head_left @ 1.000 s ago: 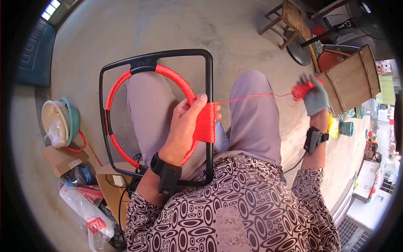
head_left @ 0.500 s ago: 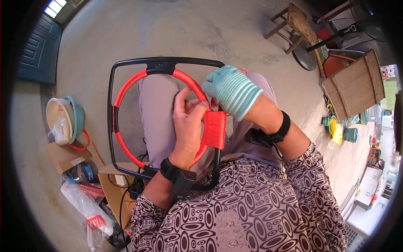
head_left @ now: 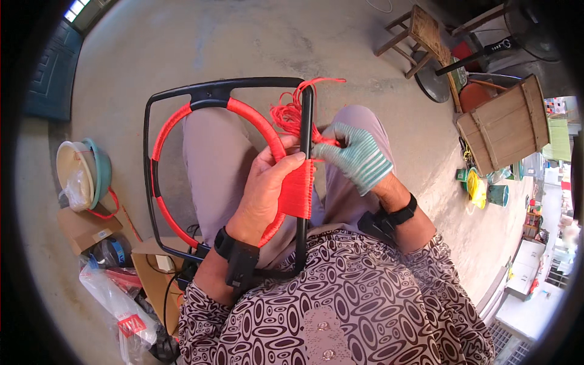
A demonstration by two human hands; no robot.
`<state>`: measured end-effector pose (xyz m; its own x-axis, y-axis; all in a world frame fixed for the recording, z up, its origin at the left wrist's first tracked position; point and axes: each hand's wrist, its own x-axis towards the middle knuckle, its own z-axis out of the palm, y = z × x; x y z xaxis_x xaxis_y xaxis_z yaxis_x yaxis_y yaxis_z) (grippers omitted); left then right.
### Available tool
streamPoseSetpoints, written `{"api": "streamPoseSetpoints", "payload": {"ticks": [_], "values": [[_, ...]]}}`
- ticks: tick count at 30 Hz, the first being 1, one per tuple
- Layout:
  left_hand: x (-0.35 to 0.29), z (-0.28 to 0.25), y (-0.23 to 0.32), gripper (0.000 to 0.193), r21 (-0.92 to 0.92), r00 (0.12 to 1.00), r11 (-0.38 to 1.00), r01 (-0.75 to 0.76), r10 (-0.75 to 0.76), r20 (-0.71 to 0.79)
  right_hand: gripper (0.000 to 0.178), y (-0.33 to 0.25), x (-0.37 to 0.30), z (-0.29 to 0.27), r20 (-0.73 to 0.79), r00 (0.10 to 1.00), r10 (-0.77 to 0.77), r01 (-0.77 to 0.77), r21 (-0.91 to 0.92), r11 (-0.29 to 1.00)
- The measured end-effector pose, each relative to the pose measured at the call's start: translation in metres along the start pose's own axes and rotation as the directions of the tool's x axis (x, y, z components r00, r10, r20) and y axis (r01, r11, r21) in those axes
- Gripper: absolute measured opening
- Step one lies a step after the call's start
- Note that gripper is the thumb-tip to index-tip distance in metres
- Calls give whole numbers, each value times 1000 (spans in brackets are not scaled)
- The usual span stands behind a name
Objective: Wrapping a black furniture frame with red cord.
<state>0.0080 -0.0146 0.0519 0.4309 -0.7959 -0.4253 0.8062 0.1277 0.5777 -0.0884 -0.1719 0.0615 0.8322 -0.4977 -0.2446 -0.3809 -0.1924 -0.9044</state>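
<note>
A black rectangular frame point(head_left: 148, 140) with a ring point(head_left: 265, 126) inside it rests over my lap. Red cord wraps most of the ring; black parts show at its top and left. Between the ring and the frame's right bar, tight rows of cord form a red woven panel point(head_left: 295, 193). My bare left hand point(head_left: 258, 191) grips the ring beside this panel, thumb on top, other fingers partly hidden behind. In a teal striped glove, my right hand point(head_left: 360, 155) pinches the red cord point(head_left: 289, 117) just right of the bar. The cord's loose bundle hangs at the upper right corner.
Basins point(head_left: 97, 173) stand on a cardboard box point(head_left: 82, 228) at left, near plastic bags point(head_left: 112, 298) and an open carton point(head_left: 159, 280). A wooden stool point(head_left: 426, 30) is at the far right, with a wooden board point(head_left: 505, 125) and a yellow bag point(head_left: 476, 187) nearer.
My right hand has moved down from the frame's upper right corner to beside the right bar, drawing cord. The loose bundle now shows. The frame has shifted slightly left.
</note>
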Motion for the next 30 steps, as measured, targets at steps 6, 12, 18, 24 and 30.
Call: {"api": "streamPoseSetpoints", "payload": {"ticks": [6, 12, 18, 24, 30], "values": [[-1, -11, -3, 17, 126, 998, 992, 24, -17, -52, 25, -6, -15, -45, -210, 961, -177, 275, 743, 610], [-4, -3, 8, 19, 106, 989, 993, -54, 68, -135, 41, -7, -74, -124, 344, 882, -321, -223, 906, 360], [-2, -4, 9, 22, 82, 988, 991, -110, 118, -102, 39, 42, -74, -145, 50, 999, 9, -42, 724, 688], [-4, -18, 5, 20, 38, 997, 998, -47, 49, -64, 37, -23, -16, -28, 226, 938, 264, -299, 134, 945], [-3, -16, 1, 16, 59, 996, 997, -58, 62, -70, 37, -22, 2, -5, 288, 910, 299, -321, 29, 947]]}}
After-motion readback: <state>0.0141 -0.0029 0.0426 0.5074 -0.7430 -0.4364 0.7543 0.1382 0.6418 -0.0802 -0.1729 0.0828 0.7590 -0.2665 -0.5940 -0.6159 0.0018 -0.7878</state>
